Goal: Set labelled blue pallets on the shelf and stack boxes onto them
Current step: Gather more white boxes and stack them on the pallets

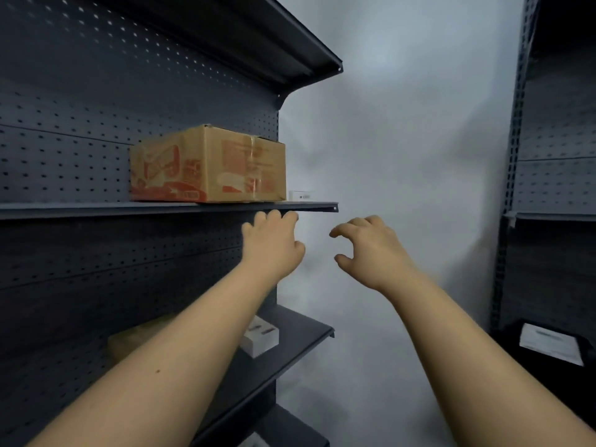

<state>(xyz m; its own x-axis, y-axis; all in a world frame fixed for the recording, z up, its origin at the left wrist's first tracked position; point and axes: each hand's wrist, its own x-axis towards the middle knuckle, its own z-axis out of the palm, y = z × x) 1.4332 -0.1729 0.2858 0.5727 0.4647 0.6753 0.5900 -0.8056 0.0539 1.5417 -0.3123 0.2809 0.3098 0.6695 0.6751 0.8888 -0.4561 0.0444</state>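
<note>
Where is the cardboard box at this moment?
In the head view, the cardboard box sits left of centre on the shelf, just above the left hand.

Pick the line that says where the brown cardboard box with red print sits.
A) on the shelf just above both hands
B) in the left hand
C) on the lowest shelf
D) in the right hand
A: the box rests on the shelf whose front edge runs just above the left hand and the right hand; neither hand holds it.
</note>
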